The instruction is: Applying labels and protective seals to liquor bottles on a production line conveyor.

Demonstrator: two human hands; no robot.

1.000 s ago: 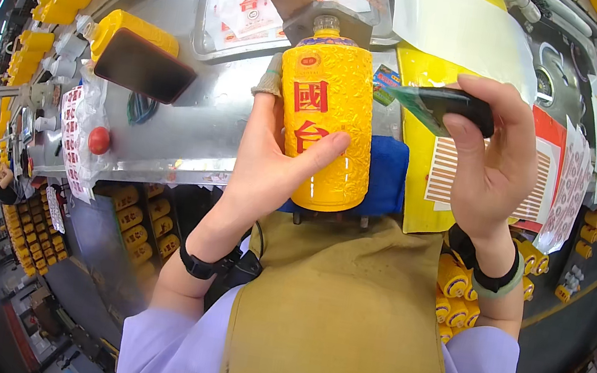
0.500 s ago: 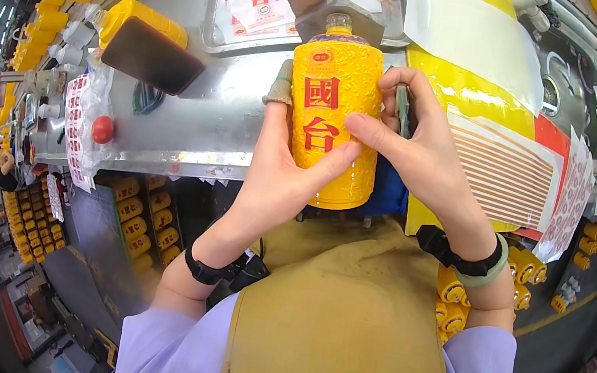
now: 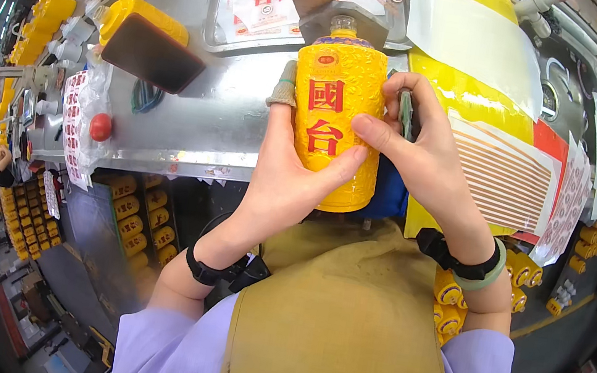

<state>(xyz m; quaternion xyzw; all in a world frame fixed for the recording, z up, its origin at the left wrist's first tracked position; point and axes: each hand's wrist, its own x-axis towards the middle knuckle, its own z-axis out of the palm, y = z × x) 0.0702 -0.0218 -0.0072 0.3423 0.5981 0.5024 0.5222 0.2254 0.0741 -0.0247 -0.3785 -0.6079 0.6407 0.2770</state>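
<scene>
A yellow embossed bottle point(image 3: 330, 156) with large red characters and a clear glass neck lies in front of me. Its neck end rests at a metal bracket point(image 3: 361, 26) at the far side. My left hand point(image 3: 294, 163) grips the bottle's left side, thumb across the lower front; a pale cover sits on one finger. On the right side, my right hand point(image 3: 421, 139) has its thumb pressed on the bottle's front edge and its fingers curled. A grey-green wrap shows at one of those fingers. The bottle's underside and some fingertips are hidden.
A metal tray point(image 3: 214, 0) with printed sheets sits behind. Left on the metal bench are a dark phone-like slab point(image 3: 152, 53), another yellow bottle point(image 3: 135, 12) and a red ball point(image 3: 100, 127). Striped strip sheets point(image 3: 501, 170) lie right; crates of bottles point(image 3: 128, 219) stand below.
The whole view has shifted very slightly. Both hands keep their hold on the bottle, and its red characters now sit a little farther left on its face.
</scene>
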